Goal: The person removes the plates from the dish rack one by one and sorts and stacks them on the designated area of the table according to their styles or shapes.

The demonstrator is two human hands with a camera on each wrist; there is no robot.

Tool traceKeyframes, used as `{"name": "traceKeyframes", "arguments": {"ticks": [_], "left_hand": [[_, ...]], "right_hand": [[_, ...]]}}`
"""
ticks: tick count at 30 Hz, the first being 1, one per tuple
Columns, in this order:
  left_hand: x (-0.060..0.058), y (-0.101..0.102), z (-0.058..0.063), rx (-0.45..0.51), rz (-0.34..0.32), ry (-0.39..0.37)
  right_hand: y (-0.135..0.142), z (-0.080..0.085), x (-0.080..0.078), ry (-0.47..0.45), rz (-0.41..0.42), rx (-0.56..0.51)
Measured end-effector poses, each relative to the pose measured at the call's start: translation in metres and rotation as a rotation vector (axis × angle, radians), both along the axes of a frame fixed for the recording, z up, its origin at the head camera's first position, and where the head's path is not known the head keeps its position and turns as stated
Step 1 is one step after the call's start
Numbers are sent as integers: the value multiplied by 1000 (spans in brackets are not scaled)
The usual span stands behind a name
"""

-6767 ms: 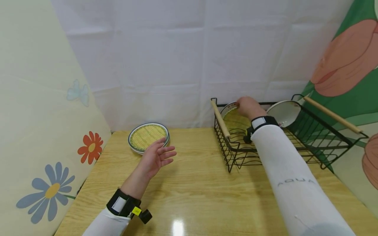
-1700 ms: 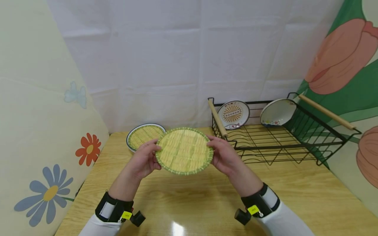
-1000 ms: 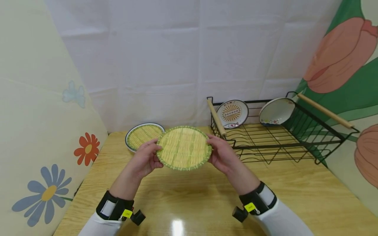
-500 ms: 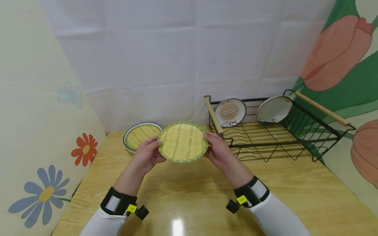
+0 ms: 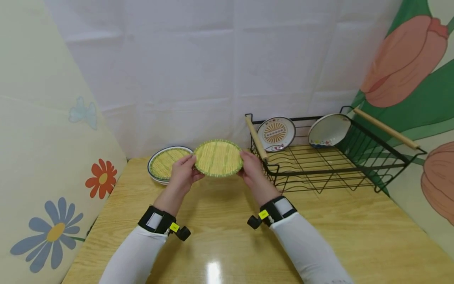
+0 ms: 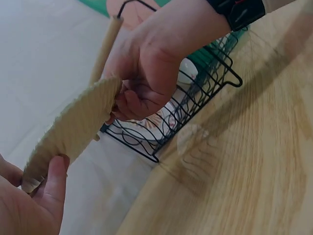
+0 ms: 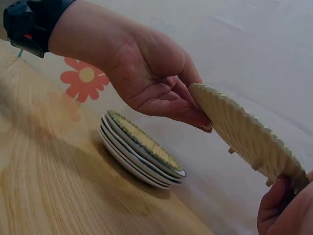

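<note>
A round woven bamboo tray (image 5: 218, 158) with a green stitched rim is held in the air above the table. My left hand (image 5: 183, 170) pinches its left edge and my right hand (image 5: 251, 165) its right edge, thumbs on top. Small pegs show along its underside in the right wrist view. Behind my left hand stands a stack of blue-rimmed plates (image 7: 132, 161), with another woven tray (image 5: 166, 165) lying on top. The held tray and the stack are apart in the right wrist view.
A black wire dish rack (image 5: 330, 172) with wooden handles stands at the right. In it lean a white patterned plate (image 5: 276, 134) at the left and a white bowl (image 5: 330, 131) farther right. Fabric walls close the wooden table (image 5: 220, 221) at the back and sides.
My right hand was in the rack on the woven tray; the tray is now out, in both hands, and the patterned plate shows. Over the last second the tray moved away from me and tilted flatter.
</note>
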State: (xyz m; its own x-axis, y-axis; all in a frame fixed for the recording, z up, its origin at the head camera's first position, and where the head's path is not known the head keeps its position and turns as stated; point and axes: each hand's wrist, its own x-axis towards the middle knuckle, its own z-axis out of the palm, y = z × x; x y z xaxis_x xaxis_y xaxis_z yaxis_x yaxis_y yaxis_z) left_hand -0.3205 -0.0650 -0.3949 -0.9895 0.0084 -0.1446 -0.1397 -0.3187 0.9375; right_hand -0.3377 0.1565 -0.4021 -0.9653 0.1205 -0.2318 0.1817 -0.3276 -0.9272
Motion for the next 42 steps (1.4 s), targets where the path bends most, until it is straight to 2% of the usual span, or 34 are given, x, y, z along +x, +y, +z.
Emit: {"name": "traceKeyframes", "arguments": {"ticks": [4, 7, 13, 17, 20, 23, 29, 35, 42], "left_hand": [[-12, 9, -11, -21, 0, -10], [-20, 15, -20, -53, 3, -10], [-34, 19, -36, -84, 44, -31], [-46, 20, -49, -229, 44, -30], [-51, 22, -58, -383, 46, -31], [-53, 25, -61, -466, 36, -50], [-57, 33, -66, -528, 24, -63], [-58, 39, -69, -579, -4, -86], [-58, 42, -68, -645, -34, -125]], "right_hand": [[-2, -14, -18, -32, -80, 18], [-4, -25, -27, -29, -141, 72], [-12, -39, -39, -21, -193, 296], [-13, -43, -45, -31, -222, 458], [-10, -45, -48, -44, -220, 579], [-7, -48, -50, -56, -200, 681], [-1, -52, -51, -68, -171, 874], [0, -54, -50, -102, -119, 995], [0, -53, -47, -98, -88, 1053]]}}
